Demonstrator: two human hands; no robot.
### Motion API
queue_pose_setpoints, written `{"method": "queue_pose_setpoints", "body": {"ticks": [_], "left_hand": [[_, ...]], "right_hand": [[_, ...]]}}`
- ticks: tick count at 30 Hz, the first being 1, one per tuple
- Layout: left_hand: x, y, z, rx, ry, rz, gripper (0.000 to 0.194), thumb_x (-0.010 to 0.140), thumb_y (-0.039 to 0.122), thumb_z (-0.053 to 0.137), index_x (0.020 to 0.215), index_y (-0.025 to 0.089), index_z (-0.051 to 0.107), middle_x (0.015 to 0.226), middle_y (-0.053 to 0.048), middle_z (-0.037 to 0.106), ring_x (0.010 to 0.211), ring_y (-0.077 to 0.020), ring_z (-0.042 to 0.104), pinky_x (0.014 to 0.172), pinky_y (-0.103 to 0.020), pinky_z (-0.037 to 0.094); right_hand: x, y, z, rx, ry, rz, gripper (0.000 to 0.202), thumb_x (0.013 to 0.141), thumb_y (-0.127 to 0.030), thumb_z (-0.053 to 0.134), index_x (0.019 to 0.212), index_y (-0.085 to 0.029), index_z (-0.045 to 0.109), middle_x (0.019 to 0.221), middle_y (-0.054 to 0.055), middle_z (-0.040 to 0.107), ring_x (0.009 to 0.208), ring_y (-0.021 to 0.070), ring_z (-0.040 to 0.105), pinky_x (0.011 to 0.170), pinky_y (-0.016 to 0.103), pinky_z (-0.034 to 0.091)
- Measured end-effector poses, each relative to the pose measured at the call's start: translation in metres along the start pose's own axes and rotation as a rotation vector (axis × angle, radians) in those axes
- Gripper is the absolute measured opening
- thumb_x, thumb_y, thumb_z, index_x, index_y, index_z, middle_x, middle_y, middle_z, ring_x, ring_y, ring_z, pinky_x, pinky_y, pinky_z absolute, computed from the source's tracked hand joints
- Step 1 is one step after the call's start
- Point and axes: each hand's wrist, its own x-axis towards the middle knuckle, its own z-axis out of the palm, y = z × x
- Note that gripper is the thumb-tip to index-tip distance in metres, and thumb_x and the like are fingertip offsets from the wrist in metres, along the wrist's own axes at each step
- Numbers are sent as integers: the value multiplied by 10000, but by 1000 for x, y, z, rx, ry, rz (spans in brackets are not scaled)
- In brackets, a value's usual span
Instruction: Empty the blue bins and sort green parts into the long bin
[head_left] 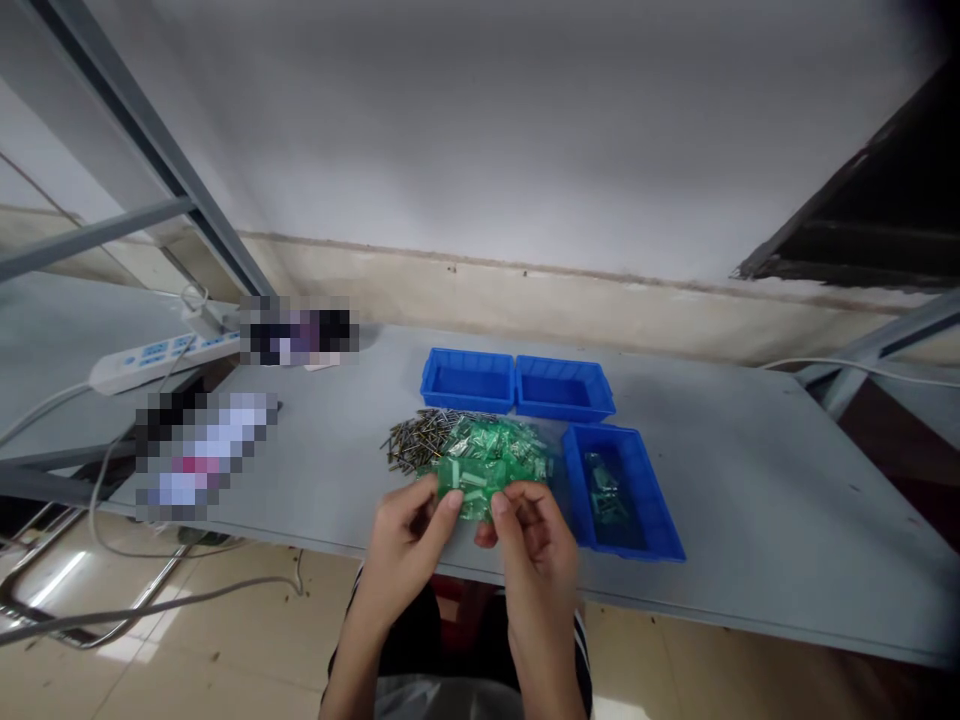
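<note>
Pinching a small green plastic part [474, 490] between my left hand [409, 545] and right hand [534, 545], just above the surface [750, 500]'s near edge, I'm mid-sorting, I judge; next calls for reaching the near blue bin [660, 520].

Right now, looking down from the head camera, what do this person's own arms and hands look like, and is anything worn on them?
Both are bare: the left hand and right hand wear no gloves, and no rings or watch show. The forearms are uncovered to the frame's bottom edge, with no sleeves in view. Below them sits dark clothing with a white stripe on the right side.
</note>
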Motion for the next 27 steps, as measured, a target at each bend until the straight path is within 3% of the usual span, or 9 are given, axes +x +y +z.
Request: {"method": "queue_pose_setpoints", "body": {"ticks": [6, 10, 13, 15, 18, 23, 27], "left_hand": [[0, -1, 5, -43, -22, -30, 467, 1139, 434, 524, 730, 212, 484, 642, 42, 434, 590, -121, 403, 557, -254, 330], [0, -3, 3, 2, 13, -41, 430, 1094, 444, 617, 739, 202, 584, 655, 25, 483, 616, -134, 447, 584, -258, 379], [-1, 1, 3, -5, -25, -38, 320, 1094, 449, 608, 992, 207, 791, 740, -21, 650, 648, -171, 560, 644, -289, 490], [-1, 5, 4, -26, -53, -47, 364, 1116, 454, 562, 1275, 232, 802, 814, -40, 722, 666, -191, 623, 683, -314, 538], [-2, 10, 7, -48, -33, -65, 424, 1130, 450, 546, 1456, 247, 726, 797, -22, 720, 677, -190, 655, 693, -305, 542], [1, 2, 0, -2, -14, -70, 344, 1126, 430, 558, 1230, 225, 814, 724, -5, 690, 647, -168, 622, 654, -274, 493], [5, -13, -10, 156, 72, -102, 309, 1080, 452, 620, 1173, 235, 819, 730, 0, 691, 626, -166, 595, 625, -274, 457]], "right_hand": [[7, 7, -2, -52, -21, -43, 267, 959, -479, 816, 957, -226, 730, 653, -64, 513, 548, 114, 497, 522, 229, 431], [9, 1, -9, -124, 75, -127, 235, 940, -449, 838, 991, -221, 809, 626, -64, 491, 561, 123, 500, 544, 243, 466], [4, -6, -16, -124, 75, -192, 162, 986, -396, 786, 1021, -246, 837, 688, -19, 657, 589, 153, 623, 579, 277, 557], [0, -11, -20, -153, 97, -266, 138, 1000, -354, 757, 1033, -255, 847, 855, 37, 783, 720, 197, 734, 658, 316, 625], [-5, -19, -28, -215, 286, -396, 120, 975, -333, 781, 1001, -237, 848, 997, 81, 819, 863, 241, 769, 713, 336, 633], [2, -38, -52, -169, 728, -483, 151, 956, -334, 818, 1011, -193, 822, 959, 64, 775, 800, 237, 747, 737, 386, 623], [15, -49, -75, -372, 730, -465, 240, 986, -364, 775, 1111, -170, 841, 844, 52, 753, 688, 214, 713, 683, 366, 580]]}}
